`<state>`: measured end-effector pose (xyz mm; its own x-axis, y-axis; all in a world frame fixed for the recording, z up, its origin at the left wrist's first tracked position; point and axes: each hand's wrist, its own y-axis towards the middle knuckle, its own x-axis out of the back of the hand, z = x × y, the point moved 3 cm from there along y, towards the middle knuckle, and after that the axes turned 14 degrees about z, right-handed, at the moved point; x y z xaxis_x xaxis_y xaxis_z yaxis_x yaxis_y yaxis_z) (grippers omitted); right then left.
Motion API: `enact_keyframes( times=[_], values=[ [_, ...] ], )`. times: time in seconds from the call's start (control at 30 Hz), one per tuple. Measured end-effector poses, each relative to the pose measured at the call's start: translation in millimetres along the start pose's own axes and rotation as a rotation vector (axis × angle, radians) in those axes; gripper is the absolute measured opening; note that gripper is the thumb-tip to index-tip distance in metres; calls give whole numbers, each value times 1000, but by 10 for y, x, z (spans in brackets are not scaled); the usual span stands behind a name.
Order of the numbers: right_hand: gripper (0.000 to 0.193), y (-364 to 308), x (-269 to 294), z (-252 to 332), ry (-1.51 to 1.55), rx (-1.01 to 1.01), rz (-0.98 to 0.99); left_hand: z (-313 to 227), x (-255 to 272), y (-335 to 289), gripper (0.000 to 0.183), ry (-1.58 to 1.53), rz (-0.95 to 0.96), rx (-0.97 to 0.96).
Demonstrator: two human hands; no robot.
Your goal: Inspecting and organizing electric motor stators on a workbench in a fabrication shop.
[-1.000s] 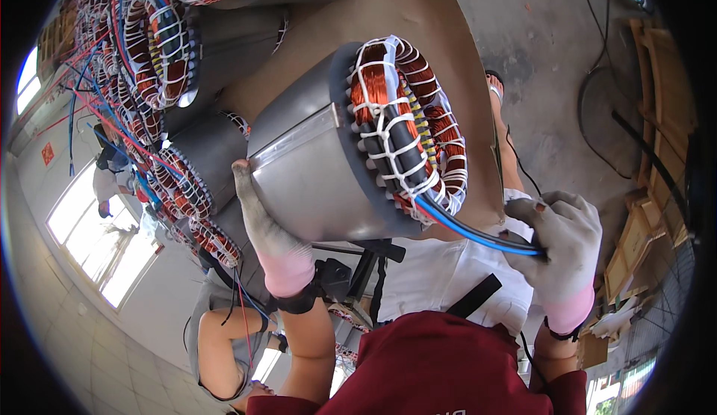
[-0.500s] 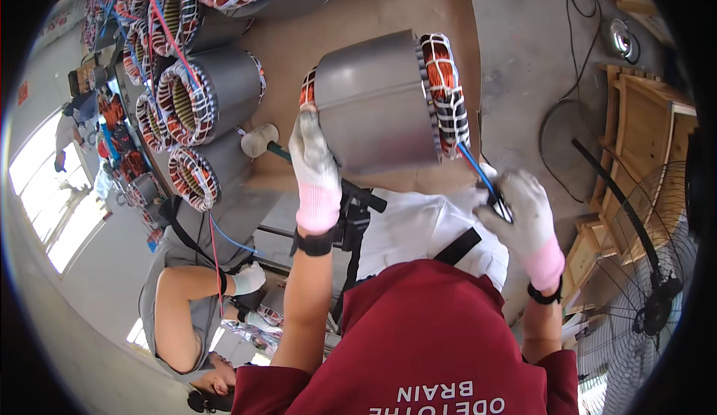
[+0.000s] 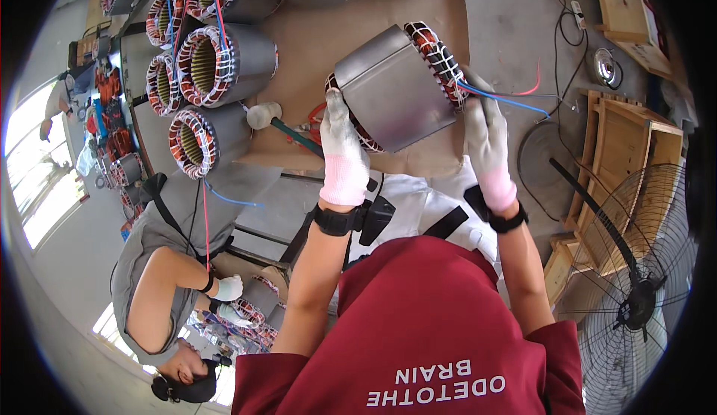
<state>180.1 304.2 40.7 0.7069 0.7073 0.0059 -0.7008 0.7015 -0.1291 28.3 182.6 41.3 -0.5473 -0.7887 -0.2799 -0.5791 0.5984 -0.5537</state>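
Observation:
A grey motor stator (image 3: pixel 399 94) with laced copper windings lies on its side on the brown board, tilted across it. My gloved left hand (image 3: pixel 342 135) rests stretched fingers against its left end. At its right end, my gloved right hand (image 3: pixel 485 138) lies along the winding with fingers straight; the edge of the stator hides part of the contact. Blue lead wires (image 3: pixel 515 101) and a red one (image 3: pixel 532 82) come out of that end over my right fingers. Beside my left hand are a mallet (image 3: pixel 263 115) with a green handle and a coil of red wire (image 3: pixel 314 124).
Several more stators (image 3: pixel 205 64) with hanging leads stand at the left and far side. A co-worker (image 3: pixel 160 288) handles windings at the lower left. At the right are wooden crates (image 3: pixel 635 146), a caged fan (image 3: pixel 635 303) and a black cable (image 3: pixel 560 41).
My right hand has let go of the blue wires and moved up to the stator's right end. The stator has turned askew, and its leads now point right.

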Motion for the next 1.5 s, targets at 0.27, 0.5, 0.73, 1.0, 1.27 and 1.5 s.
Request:
enact_keyframes(
  times=[0.27,0.5,0.73,1.0,1.27,1.5],
  values=[
    [31,93,-56,-104,607,-109,-89,-81,-67,5,51,46,92,-32],
    [27,104,-42,-85,763,-165,-64,-58,-66,28,50,52,114,-78],
    [20,81,-41,67,710,-185,-112,-34,-58,7,50,75,71,-66],
    [15,96,21,-212,909,-221,-262,44,-130,65,45,-2,-23,-105],
    [25,208,491,-55,887,-61,-322,13,-108,60,46,44,50,-127],
    [24,187,1039,-146,681,56,-416,18,-46,-3,46,135,30,-164]
  ],
)
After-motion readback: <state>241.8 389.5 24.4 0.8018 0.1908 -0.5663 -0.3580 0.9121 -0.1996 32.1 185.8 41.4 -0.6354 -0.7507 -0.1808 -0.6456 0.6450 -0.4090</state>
